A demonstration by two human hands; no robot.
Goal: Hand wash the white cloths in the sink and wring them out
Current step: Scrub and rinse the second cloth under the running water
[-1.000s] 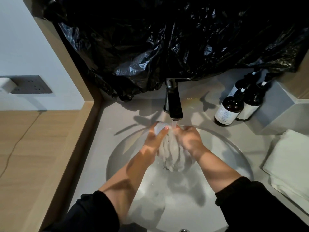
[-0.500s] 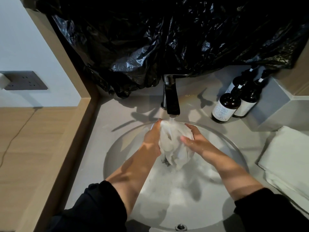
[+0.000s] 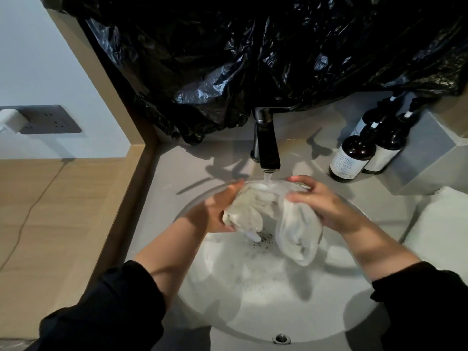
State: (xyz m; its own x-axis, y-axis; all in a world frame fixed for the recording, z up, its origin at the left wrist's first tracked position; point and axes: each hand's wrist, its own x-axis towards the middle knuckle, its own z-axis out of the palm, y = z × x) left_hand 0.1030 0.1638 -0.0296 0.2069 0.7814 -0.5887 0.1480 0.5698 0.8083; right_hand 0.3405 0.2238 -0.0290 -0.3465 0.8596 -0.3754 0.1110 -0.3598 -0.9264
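Rinse step, judging by the suds in the basin and the tap running. The white cloth [image 3: 298, 229] is over the middle of the sink [image 3: 253, 312], held up off the bottom and stretched btwn both hands right under the faucet [image 3: 267, 145]. The water stream [image 3: 268, 180] hits its top fold. Left hand [image 3: 215, 211]: grip clamped on the left bunch, fingers wrapped under it. Right hand [image 3: 326, 206]: grip closed over the top of the right part, fingertips curled on the fabric, w/ a long wet lobe hanging toward the drain [image 3: 263, 239]. Can't tell if it's one cloth or two pieces.

To do it well: keep the fabric opened under the stream so water runs through every fold, not just the outer layer. Rub the two halves against each other and shift the hold so the hanging lobe gets its turn. Keep it all inside the rim to spare the counter [image 3: 177, 171] and the folded towels [image 3: 443, 236] at the right. Wringing should wait till the runoff looks free of foam, prob. not yet.

Vs. half a sec ago: the cloth was one tight wad pressed btwn the hands. Now the hands are apart and it's spread into two lobes. The right hand lay flat on it w/ straight fingers then; now they curl over the top.
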